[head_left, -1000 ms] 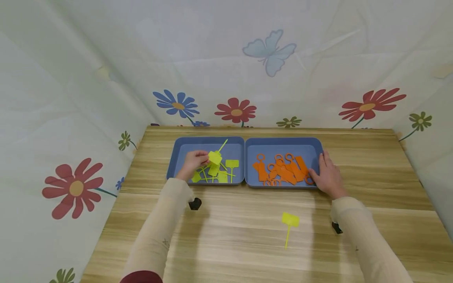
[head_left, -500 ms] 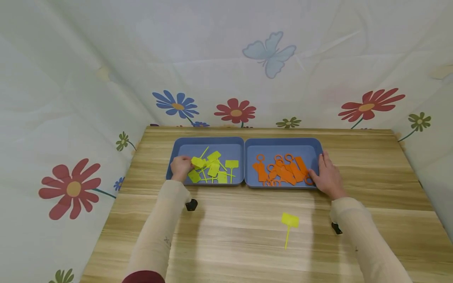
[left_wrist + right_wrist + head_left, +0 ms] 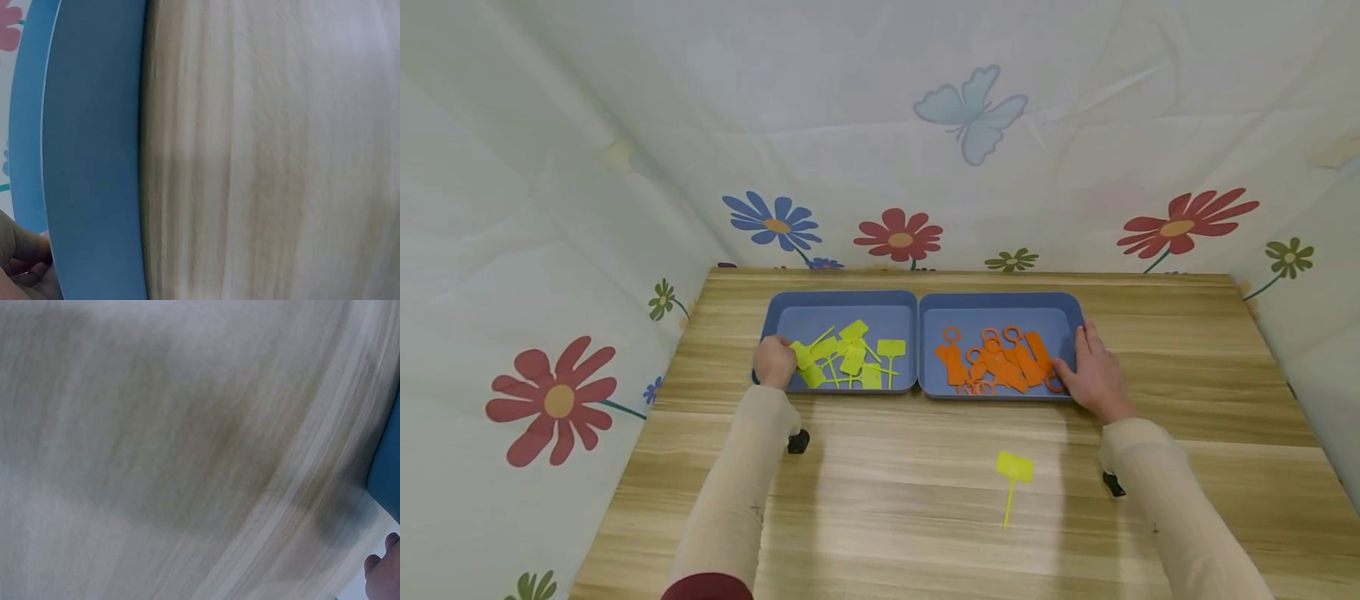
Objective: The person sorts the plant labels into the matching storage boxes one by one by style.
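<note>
At the near left corner of the left blue tray (image 3: 880,315), my left hand (image 3: 775,363) pinches a yellow plant label (image 3: 802,355), whose stem points up and right over the pile. Several more yellow T-shaped plant labels (image 3: 852,360) lie loosely heaped beside it. In the left wrist view, the curled fingers (image 3: 28,250) show past the tray wall. My right hand (image 3: 1097,375) holds the right end of the right blue tray (image 3: 1000,302), thumb over the inside and fingers along the outer wall. Orange tags with ring tops (image 3: 1000,362) are piled in that tray.
A single yellow plant label (image 3: 1015,468) lies on the wooden table (image 3: 910,500) in front of the right tray. The two trays stand side by side near the back edge. A flower-printed white curtain (image 3: 1045,192) closes off the back and sides.
My left hand has moved left and slightly nearer with a yellow plant label, from above the pile to the tray's left end. The right hand has stayed in place.
</note>
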The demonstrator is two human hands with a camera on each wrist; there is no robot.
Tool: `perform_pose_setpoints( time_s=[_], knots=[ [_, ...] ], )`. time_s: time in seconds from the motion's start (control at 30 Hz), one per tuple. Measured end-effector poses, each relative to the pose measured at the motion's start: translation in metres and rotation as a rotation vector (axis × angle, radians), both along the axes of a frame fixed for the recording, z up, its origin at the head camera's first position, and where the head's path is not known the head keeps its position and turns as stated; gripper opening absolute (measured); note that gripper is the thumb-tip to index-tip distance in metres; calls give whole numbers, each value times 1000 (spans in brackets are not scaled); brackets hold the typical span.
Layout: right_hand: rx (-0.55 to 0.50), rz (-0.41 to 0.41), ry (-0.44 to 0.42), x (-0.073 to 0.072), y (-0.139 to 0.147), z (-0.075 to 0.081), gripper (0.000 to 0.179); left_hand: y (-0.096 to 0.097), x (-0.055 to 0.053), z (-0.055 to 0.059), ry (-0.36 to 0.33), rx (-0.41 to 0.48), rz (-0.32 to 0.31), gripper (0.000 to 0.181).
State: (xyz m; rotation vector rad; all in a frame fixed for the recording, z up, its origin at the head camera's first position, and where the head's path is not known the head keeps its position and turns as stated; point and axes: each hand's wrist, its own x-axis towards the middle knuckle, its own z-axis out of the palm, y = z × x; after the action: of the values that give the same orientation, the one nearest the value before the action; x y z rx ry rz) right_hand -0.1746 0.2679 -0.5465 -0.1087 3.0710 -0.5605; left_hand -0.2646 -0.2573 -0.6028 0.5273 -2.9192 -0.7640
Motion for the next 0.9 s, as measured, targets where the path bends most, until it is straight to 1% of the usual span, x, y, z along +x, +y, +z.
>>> perform_pose_setpoints(
  time_s=[0.03,0.07,0.1,0.17,0.2,0.27,0.3,0.37,0.4,0.5,0.6,0.7,0.77,0.83,0.9],
  knots=[
    [0,1,0,0,0,0,75,4,6,13,-48,9,2,27],
    [3,0,0,0,0,-1,75,4,5,14,-68,-9,11,27],
    [3,0,0,0,0,-1,75,10,13,26,-74,-21,15,28],
    [3,-1,-3,0,0,-1,75,18,28,47,-88,-43,16,28],
    [2,-1,-5,0,0,-1,75,24,36,61,-132,-41,17,30],
    [1,-2,-8,0,0,0,75,29,45,70,-108,-57,12,29],
    [0,-3,-10,0,0,0,75,30,49,73,-100,-65,15,29],
    [0,-6,-14,0,0,0,75,32,52,75,-89,-87,16,27],
    [1,-7,-16,0,-1,0,75,32,52,75,-82,-89,23,26],
    [1,-11,-20,0,0,0,75,32,51,74,-90,-114,36,24],
    [-4,-10,-27,0,0,0,75,30,49,73,-122,-129,32,24],
    [-8,-8,-32,0,0,0,76,30,48,77,-164,-140,6,25],
    [-10,-7,-31,-1,0,-1,76,34,47,82,-214,-153,-6,25],
    [-12,-6,-27,-1,1,-1,76,42,48,89,-240,-168,-25,27],
    [-17,-5,-22,-1,1,-2,76,51,46,94,-266,-189,-43,32]
  ],
)
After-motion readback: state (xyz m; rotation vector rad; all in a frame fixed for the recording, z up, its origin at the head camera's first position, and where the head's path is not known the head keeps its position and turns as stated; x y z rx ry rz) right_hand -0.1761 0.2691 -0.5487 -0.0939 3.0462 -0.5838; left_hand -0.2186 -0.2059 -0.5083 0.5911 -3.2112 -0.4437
